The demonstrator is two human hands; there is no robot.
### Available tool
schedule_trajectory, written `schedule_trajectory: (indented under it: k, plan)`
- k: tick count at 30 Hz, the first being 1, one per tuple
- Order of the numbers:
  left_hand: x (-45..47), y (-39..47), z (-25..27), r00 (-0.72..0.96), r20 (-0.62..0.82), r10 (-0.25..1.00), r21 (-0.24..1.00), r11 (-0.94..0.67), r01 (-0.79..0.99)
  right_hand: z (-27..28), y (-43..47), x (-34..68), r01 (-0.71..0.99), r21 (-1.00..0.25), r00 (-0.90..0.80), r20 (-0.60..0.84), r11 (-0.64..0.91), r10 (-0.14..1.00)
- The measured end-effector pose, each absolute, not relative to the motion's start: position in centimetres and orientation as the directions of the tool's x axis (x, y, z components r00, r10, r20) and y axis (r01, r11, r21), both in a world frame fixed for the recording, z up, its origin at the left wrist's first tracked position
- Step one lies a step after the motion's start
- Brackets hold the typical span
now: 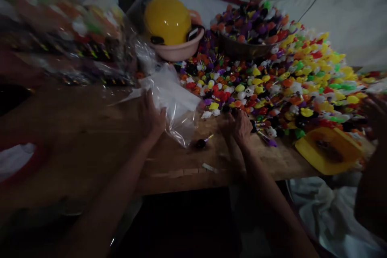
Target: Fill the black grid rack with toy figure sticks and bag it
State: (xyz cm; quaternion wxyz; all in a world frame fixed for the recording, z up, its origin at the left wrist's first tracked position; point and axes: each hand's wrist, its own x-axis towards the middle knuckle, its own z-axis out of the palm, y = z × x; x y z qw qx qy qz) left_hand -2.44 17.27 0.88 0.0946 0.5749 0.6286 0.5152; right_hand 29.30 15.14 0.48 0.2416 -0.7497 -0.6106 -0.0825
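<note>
My left hand (152, 119) lies at the left edge of a clear plastic bag (178, 105), fingers stretched and thumb apart. The bag rests flat on the wooden table, with a white sheet-like area showing in it. At the front edge of a heap of small colourful figures (238, 88), my right hand (241, 128) has its fingers curled down; what they grip, if anything, is hidden. Between the hands, one small black piece with a yellowish stem (202, 142) lies apart on the wood. A purple-ended piece (270, 141) sits just right of my right hand.
Packed clear bags (75, 36) are stacked at left, blurred. Behind stand a pink basin (179, 50) holding a yellow helmet-like object (167, 20) and a heaped metal bowl (248, 49). A yellow container (329, 151) tilts near the front edge. Another person's hand (375, 109) is at far right.
</note>
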Motion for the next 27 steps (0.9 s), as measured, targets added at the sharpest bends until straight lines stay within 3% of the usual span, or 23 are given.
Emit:
schedule_trajectory:
  k: [3,5,7,9,11,13,18,23,27]
  plan:
    - [-0.3,14.1,3.5,-0.137,0.731,0.668,0.452,-0.324,0.831,-0.6,17.7,28.4,0.909,-0.295,0.387,0.334,-0.295,0.859]
    - [2.5,11.0,4.5,0.137,0.810,0.570,0.259,-0.558,0.789,-1.1,18.9,27.8,0.894,-0.293,0.420,0.290,-0.338,0.860]
    - [5.6,8.2,4.0,0.528,0.624,0.576,0.195,-0.769,0.609,-1.4,19.5,27.6,0.897,-0.299,0.410,0.290,-0.326,0.864]
    - [7.9,6.9,2.0,0.710,0.428,0.559,0.265,-0.829,0.493,-1.4,19.3,28.0,0.905,-0.327,0.379,0.329,-0.272,0.865]
    - [8.8,7.6,-0.6,0.750,0.267,0.606,0.323,-0.789,0.523,-1.2,18.8,28.6,0.905,-0.363,0.360,0.373,-0.223,0.855]
    - [8.2,10.0,-2.9,0.719,0.222,0.658,0.381,-0.738,0.557,-0.8,18.2,28.9,0.897,-0.394,0.368,0.411,-0.202,0.834]
    - [4.1,15.1,-4.4,0.505,0.377,0.776,0.421,-0.629,0.653,1.0,16.2,28.9,0.910,-0.407,0.276,0.457,-0.077,0.845]
    - [4.4,10.5,-2.6,0.499,0.567,0.655,0.410,-0.750,0.519,0.7,9.2,28.7,0.899,-0.437,0.234,0.534,0.028,0.813]
    - [6.8,4.9,-1.5,0.668,0.557,0.494,0.348,-0.869,0.352,-1.5,2.2,26.9,0.882,-0.469,0.315,0.511,-0.048,0.800]
